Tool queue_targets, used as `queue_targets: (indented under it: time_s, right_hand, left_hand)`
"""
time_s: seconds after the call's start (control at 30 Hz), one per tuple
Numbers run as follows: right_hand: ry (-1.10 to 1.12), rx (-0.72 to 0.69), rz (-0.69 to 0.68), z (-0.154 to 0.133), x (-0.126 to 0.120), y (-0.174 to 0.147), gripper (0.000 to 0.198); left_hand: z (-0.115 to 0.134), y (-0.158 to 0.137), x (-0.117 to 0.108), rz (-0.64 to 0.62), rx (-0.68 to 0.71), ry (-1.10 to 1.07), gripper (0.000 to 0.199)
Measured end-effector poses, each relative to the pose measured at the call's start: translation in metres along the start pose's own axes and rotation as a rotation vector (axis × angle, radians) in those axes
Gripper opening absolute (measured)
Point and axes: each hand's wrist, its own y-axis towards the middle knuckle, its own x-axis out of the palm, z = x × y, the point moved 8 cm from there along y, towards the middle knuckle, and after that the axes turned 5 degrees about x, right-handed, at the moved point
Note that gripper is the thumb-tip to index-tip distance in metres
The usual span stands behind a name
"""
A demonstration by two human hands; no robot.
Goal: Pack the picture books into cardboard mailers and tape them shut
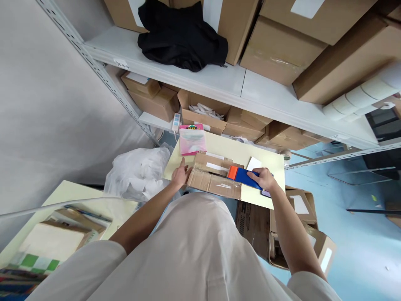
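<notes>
Right hand (pixel 262 178) full, left hand (pixel 181 174) at the cardboard box (pixel 203 182)

Past my left fingers there's an open carton (pixel 191 117) with white packets (pixel 205 110) inside. Box is between my hands, can't see in. Left fingers are loosely spread at its end; right ones grip a blue-and-orange tool (pixel 244 176), orange end over the box. Pink pouch (pixel 191 144) just beyond my left fingers, white card (pixel 254 163) past my right.
</notes>
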Motion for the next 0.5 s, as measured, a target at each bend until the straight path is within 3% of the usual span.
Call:
queue_targets:
  time_s: [0.1, 0.17, 0.23, 0.3, 0.37, 0.5]
  right_hand:
    - [0.009, -0.014, -0.005, 0.0, 0.002, 0.0, 0.051]
    - [0.003, -0.021, -0.011, -0.001, 0.002, 0.001, 0.051]
    - [0.001, -0.021, -0.023, -0.002, 0.001, 0.002, 0.051]
    - [0.001, -0.022, -0.036, -0.002, 0.0, 0.003, 0.051]
    - [-0.002, -0.026, -0.048, -0.002, -0.001, 0.004, 0.051]
    - [-0.001, -0.029, -0.075, -0.005, -0.002, 0.004, 0.051]
  left_hand:
    - [0.015, 0.004, -0.016, 0.022, 0.089, 0.141, 0.064]
    - [0.054, 0.004, -0.022, 0.017, 0.357, 0.234, 0.08]
    - [0.1, -0.007, -0.001, -0.201, 0.722, 0.425, 0.11]
    - [0.126, -0.017, 0.024, -0.401, 0.897, 0.623, 0.128]
    - [0.137, -0.021, 0.043, -0.508, 0.93, 0.766, 0.136]
    - [0.138, -0.018, 0.056, -0.542, 0.888, 0.859, 0.141]
